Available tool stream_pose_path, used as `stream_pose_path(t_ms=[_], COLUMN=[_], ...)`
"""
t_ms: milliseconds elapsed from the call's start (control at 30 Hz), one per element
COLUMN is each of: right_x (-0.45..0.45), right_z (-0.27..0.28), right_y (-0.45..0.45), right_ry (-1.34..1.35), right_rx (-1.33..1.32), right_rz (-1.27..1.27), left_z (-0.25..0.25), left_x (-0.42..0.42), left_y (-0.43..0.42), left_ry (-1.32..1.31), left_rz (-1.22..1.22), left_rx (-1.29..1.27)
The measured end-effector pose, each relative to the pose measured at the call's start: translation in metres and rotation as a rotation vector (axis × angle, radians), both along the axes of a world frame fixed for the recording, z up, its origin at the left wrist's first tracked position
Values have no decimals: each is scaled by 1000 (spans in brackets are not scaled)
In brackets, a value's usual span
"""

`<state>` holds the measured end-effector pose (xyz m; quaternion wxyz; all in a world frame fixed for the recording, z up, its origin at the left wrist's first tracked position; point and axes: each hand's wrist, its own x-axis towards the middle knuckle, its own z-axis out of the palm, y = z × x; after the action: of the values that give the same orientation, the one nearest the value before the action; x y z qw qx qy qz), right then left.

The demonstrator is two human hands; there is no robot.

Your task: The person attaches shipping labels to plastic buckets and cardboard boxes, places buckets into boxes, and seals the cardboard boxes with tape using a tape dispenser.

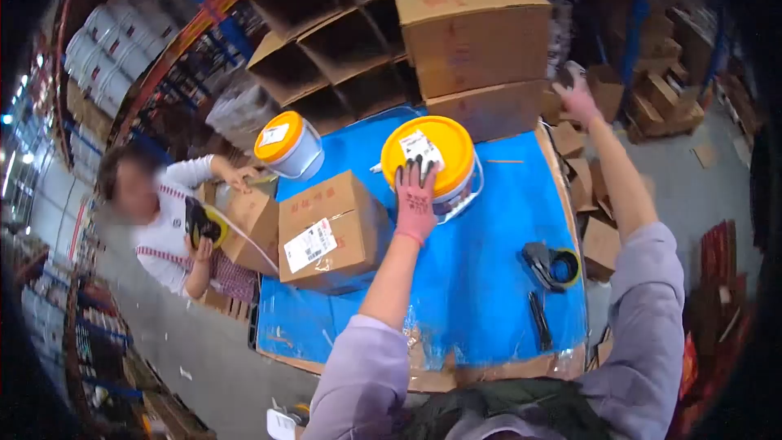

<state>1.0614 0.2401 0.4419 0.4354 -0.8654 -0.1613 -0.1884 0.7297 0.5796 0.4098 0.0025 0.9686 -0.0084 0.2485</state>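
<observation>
On the blue tabletop [468,277], near side: tape dispenser [538,261]; farther in, yellow-lidded bucket [454,155] under gloved left hand [416,200], spread apart, flat on top; beyond, right hand [577,96] beside stacked cartons [481,45], cannot tell whether gripping.

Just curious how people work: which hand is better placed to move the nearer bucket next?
Probably the left hand: it touches the lid of that bucket, while the right hand is beside stacked cartons.
</observation>
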Motion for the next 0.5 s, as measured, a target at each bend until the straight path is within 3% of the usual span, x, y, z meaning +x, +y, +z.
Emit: stream_pose_path(t_ms=[100, 167, 233, 300, 333, 367, 400, 433, 467, 500], right_x=[78, 89, 98, -1, 2, -76, -172, -218, -320, -359], right_z=[29, 43, 29, 49, -2, 1, 34, -3, 58, 10], right_y=[36, 60, 74, 97, 86, 80, 75, 35, 34, -2], right_ry=[58, -59, 4, 92, -212, -305, 96, -64, 308, 73], right_rx=[383, 489, 478, 509, 402, 306, 735, 637, 650, 1027], right_rz=[16, 93, 312, 318, 354, 126, 78, 12, -467, -219], left_z=[-6, -13, -12, -21, -20, -20, -20, -28, -37, -40], left_x=[5, 9, 7, 11, 10, 7, 6, 10, 14, 18], left_y=[6, 13, 11, 15, 14, 15, 15, 18, 22, 20], left_ry=[-76, -112, -135, -194, -203, -199, -199, -235, -232, -221], left_rz=[-17, -37, -26, -52, -58, -46, -46, -53, -37, -29], left_rx=[-45, -38, -58, -125, -157, -130, -102, -71, -53, -36])
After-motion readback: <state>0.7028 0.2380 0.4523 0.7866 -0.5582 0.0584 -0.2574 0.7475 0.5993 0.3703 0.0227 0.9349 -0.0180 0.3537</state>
